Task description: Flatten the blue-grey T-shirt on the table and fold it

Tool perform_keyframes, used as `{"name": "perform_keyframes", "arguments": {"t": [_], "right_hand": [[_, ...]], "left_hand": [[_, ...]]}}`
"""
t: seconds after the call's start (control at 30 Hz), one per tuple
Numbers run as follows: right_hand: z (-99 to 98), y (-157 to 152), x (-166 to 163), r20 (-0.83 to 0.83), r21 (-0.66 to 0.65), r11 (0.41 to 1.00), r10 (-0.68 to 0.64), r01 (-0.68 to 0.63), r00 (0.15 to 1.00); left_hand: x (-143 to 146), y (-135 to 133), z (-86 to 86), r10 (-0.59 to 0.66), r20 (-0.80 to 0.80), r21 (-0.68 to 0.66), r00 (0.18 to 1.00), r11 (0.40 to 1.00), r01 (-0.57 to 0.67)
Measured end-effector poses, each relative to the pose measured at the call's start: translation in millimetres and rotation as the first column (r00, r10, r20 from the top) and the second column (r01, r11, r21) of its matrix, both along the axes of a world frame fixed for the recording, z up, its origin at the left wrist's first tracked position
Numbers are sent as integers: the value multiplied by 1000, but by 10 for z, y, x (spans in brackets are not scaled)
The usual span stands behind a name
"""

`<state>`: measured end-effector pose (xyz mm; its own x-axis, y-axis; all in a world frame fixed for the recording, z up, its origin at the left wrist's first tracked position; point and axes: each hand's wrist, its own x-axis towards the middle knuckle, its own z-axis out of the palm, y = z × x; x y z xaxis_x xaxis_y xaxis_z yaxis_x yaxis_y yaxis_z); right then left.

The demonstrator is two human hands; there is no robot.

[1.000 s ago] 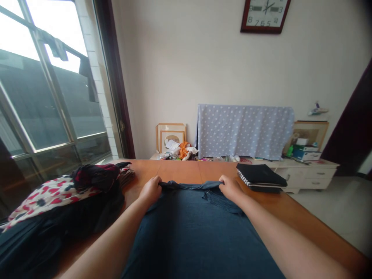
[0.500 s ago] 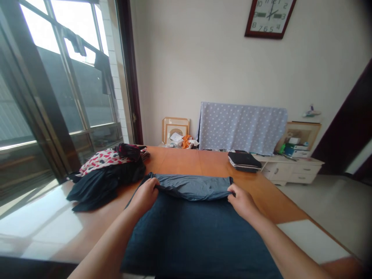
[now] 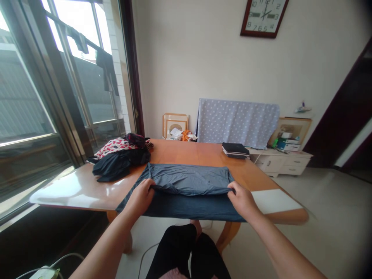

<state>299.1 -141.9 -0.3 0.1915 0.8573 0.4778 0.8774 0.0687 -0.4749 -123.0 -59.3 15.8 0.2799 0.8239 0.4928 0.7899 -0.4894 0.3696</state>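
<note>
A dark blue-grey cloth garment [image 3: 188,180] lies across the front of the wooden table, its far part turned over so that a lighter grey side faces up. My left hand [image 3: 144,195] is closed on the left end of the turned-over edge. At the right end of the same edge, my right hand [image 3: 240,199] pinches the fabric. The edge is stretched between both hands and sags slightly in the middle. Below it, the darker side of the garment reaches the table's front edge. Its exact kind of clothing cannot be made out.
On the left of the table [image 3: 174,151] sits a heap of clothes [image 3: 116,161], black and red-patterned. A folded dark stack [image 3: 235,150] rests at the back right. A white sheet [image 3: 276,200] lies front right. Behind stand a dotted cloth [image 3: 236,122] and a white cabinet [image 3: 286,164].
Both hands have drawn the held edge towards me, so more of the lighter grey side shows. The view has shifted back, and my legs and the table's front edge have come into sight.
</note>
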Motion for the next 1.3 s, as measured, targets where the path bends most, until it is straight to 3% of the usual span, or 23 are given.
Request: {"name": "perform_keyframes", "arguments": {"t": [0.1, 0.27, 0.43, 0.63, 0.8, 1.0, 1.17, 1.3], "right_hand": [[-42, -133, -8, 38, 1, 1000, -17, 17, 999], [-86, -324, -40, 215, -111, 991, -55, 80, 975], [-71, -463, -33, 248, -195, 978, -25, 75, 968], [73, -588, -104, 240, -173, 983, -21, 64, 971], [139, -521, -317, 267, -92, 995, -3, 29, 964], [48, -355, -479, 215, -138, 990, 29, 1, 976], [-70, -329, -422, 118, -153, 986, 86, -67, 989], [-118, -375, -393, 82, -91, 991, 110, -103, 991]], "left_hand": [[-53, -108, -26, 16, -21, -8, 1000, 1000, -17], [-102, -243, -34, 22, -183, -71, 983, 997, -36], [-121, -362, -27, 95, -293, -20, 951, 994, -105], [-109, -449, -50, 108, -276, 42, 955, 994, -100], [63, -491, -100, 20, -239, 102, 971, 995, 4], [284, -515, -192, 17, -150, 83, 988, 997, -5], [251, -479, -224, 25, -44, -6, 999, 1000, -26], [180, -446, -198, -49, -12, -80, 999, 996, 48]]}}
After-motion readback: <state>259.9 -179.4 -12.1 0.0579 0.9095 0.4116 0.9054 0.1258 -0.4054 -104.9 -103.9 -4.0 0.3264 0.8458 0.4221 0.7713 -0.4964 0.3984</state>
